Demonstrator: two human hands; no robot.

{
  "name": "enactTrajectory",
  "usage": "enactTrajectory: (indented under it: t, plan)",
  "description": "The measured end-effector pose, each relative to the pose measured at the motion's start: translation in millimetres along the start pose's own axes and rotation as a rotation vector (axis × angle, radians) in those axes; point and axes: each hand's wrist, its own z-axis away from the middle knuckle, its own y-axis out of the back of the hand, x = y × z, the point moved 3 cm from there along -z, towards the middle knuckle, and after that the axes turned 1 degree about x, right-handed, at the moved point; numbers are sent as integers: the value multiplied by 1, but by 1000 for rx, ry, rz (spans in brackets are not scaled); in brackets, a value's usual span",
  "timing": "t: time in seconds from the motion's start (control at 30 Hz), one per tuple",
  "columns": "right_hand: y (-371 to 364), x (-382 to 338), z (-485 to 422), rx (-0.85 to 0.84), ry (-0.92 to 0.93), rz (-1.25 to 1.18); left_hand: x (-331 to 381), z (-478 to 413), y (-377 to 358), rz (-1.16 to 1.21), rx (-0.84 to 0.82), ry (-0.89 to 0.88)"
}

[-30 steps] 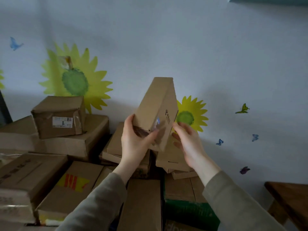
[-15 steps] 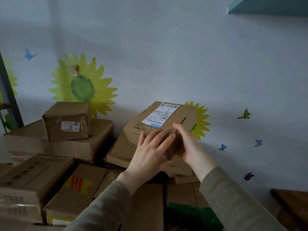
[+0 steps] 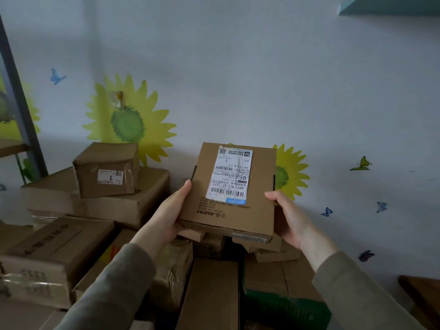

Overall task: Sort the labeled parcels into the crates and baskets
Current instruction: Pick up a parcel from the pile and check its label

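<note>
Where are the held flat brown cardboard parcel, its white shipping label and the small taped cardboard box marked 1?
flat brown cardboard parcel (image 3: 252, 215), head view, bare top face below the label.
white shipping label (image 3: 229, 177), head view, its middle.
small taped cardboard box (image 3: 88, 186), head view, front face, lower left.

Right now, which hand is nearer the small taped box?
Left. The left hand grips the parcel by its left edge, right of the small taped box; the right hand holds the opposite edge, farther off.
</note>
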Motion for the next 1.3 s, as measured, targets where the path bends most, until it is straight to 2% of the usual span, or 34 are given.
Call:
enactTrajectory:
  t: [0.57, 0.7, 0.8, 0.93, 1.03, 1.17, 1.23, 1.3]
  plan:
    - [5, 7, -2, 27, -12, -55, -8, -3, -1, 19, 3, -6]
    - [9, 13, -7, 164, 28, -159, -10, -4, -5, 143, -3, 11]
    - [8, 25, -7, 252, -22, -188, -12, -2, -15, 254, 47, -25]
    - [-18, 37, 0, 146, -70, -164, -19, 6, -35, 359, 80, -63]
    - [-40, 41, 0, 62, -45, -139, -27, 12, -49, 320, 23, -66]
    - [-41, 35, -3, 101, -31, -240, -28, 16, -43, 143, -73, -85]
    - [-29, 30, -6, 116, -44, -287, -26, 14, -24, 36, -53, -107]
    - [-14, 24, -6, 105, -70, -307, -23, 9, 5, 75, 53, -119]
